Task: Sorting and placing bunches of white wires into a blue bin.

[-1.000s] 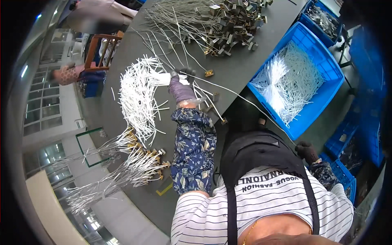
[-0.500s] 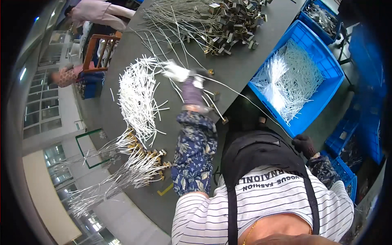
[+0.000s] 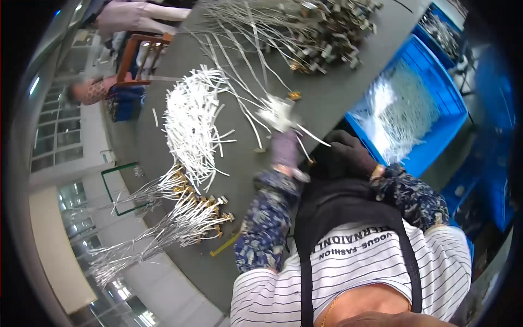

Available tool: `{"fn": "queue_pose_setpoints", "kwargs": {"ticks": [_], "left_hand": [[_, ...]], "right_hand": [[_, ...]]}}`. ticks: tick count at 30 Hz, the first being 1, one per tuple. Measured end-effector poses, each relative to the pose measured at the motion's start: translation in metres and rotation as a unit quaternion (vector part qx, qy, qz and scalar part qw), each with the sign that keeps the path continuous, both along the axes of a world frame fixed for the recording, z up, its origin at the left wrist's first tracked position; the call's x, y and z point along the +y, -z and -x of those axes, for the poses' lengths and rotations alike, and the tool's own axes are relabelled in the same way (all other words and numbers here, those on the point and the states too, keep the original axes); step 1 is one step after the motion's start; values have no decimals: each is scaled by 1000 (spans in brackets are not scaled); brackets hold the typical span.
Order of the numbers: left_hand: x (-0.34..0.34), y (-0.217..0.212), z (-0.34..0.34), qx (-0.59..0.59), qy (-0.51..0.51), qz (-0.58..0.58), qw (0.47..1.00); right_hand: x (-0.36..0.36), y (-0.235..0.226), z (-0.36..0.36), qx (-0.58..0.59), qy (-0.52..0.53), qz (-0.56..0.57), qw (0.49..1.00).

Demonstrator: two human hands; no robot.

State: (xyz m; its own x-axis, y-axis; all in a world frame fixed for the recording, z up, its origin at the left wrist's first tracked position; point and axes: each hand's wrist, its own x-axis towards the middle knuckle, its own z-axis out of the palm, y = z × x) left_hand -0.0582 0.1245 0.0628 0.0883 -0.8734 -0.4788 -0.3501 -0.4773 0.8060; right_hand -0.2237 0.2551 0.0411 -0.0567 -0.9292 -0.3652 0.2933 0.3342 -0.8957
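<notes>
My left hand [image 3: 280,128], in a purple glove with white-covered fingers, is over the grey table near its edge. It is slightly blurred and looks closed on thin white wires [image 3: 313,134]. Their strands run in from the far pile and come out past the hand toward the edge. One strand ends in a small brass-coloured piece [image 3: 311,161]. My right hand [image 3: 351,151], in a dark glove, is close by at the table's edge, in front of the black apron. Its fingers are curled near a white wire's tip; what they hold is hidden.
A heap of white tubes [image 3: 193,125] lies left on the table [image 3: 239,169], beside bundled wires with brass ends [image 3: 180,223]. Metal-ended wires [image 3: 321,32] pile up at the far side. A blue crate [image 3: 455,128] of clear strands stands right. Other people [image 3: 131,19] are far left.
My right hand has come in from the far right to the table edge beside my left hand. The long wire stretched between them no longer shows. My left hand has shifted right and nearer.
</notes>
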Motion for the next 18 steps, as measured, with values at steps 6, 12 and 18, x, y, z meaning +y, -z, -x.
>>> {"fn": "queue_pose_setpoints", "kwargs": {"ticks": [6,12,18], "left_hand": [[-57,21,-65,-185,139,112,966],[13,31,-87,-57,406,-184,893],[99,101,-82,80,387,155,905]], "right_hand": [[-70,7,-30,119,-70,0,990],[-144,8,-4,416,-5,14,909],[-185,16,-25,529,29,83,844]]}}
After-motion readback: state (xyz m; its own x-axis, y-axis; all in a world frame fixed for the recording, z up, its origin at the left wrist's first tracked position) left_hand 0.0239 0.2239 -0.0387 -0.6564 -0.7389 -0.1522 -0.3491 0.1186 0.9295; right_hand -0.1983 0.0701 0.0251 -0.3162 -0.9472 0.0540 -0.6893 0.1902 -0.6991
